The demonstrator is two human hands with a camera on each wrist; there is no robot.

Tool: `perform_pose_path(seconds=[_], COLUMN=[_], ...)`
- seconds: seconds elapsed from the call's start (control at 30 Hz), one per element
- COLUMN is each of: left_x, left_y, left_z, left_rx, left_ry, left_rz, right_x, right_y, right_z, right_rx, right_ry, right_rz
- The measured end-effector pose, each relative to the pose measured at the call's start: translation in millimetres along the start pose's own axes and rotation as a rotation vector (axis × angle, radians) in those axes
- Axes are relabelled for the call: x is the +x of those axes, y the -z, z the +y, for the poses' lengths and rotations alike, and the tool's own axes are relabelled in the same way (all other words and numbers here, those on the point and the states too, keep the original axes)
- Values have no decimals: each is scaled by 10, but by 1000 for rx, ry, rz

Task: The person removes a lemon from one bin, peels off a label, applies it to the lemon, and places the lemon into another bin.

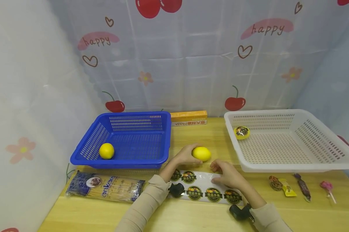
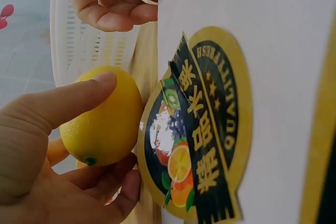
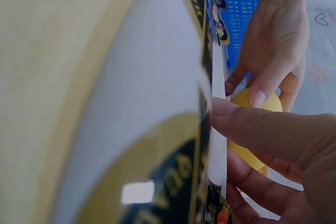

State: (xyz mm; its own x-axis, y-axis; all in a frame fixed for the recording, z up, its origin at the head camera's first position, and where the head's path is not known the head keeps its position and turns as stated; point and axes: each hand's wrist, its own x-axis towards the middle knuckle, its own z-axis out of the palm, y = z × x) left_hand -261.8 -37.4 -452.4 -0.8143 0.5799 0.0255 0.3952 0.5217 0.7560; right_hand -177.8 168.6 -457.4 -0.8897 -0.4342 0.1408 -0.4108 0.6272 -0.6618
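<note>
My left hand (image 1: 186, 155) grips a yellow lemon (image 1: 202, 154) between thumb and fingers, just behind a white sheet of round fruit stickers (image 1: 201, 181). In the left wrist view, the thumb lies along the top of the lemon (image 2: 105, 124), and its green stem end faces the camera. My right hand (image 1: 228, 175) hovers over the right part of the sheet, its fingers loosely bent and apart from the thumb. In the right wrist view, the thumb (image 3: 262, 127) reaches the sheet's edge, and no sticker shows on the fingers.
At left stands a blue basket (image 1: 122, 162) with one lemon (image 1: 106, 151). The white basket (image 1: 296, 167) at right holds a stickered lemon (image 1: 242, 132). A pasta packet (image 1: 107, 187) lies front left, a pasta box (image 1: 189, 118) behind. Wrapped candies (image 1: 288, 188) and a lollipop (image 1: 326, 185) lie right.
</note>
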Motion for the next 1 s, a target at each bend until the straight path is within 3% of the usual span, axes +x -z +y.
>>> perform_pose_path(seconds=[0.53,0.63,0.83,0.9,1.0], left_x=[-88,-149,-349,-429,-547], left_y=[-9,-10,-39,-44,-19], left_z=[-48,-14,107,138,172], left_rx=[-59,-33,108,152,253], left_ry=[38,27,-20,-48,-73], left_rz=[110,168,321,306,181], right_x=[-1,4,10,14,21], right_y=[8,7,5,7,15], right_z=[38,36,31,23,6], right_rx=[-16,-20,-45,-55,-61], right_ry=[9,10,9,-2,-8], right_rz=[-25,-30,-35,-43,-64])
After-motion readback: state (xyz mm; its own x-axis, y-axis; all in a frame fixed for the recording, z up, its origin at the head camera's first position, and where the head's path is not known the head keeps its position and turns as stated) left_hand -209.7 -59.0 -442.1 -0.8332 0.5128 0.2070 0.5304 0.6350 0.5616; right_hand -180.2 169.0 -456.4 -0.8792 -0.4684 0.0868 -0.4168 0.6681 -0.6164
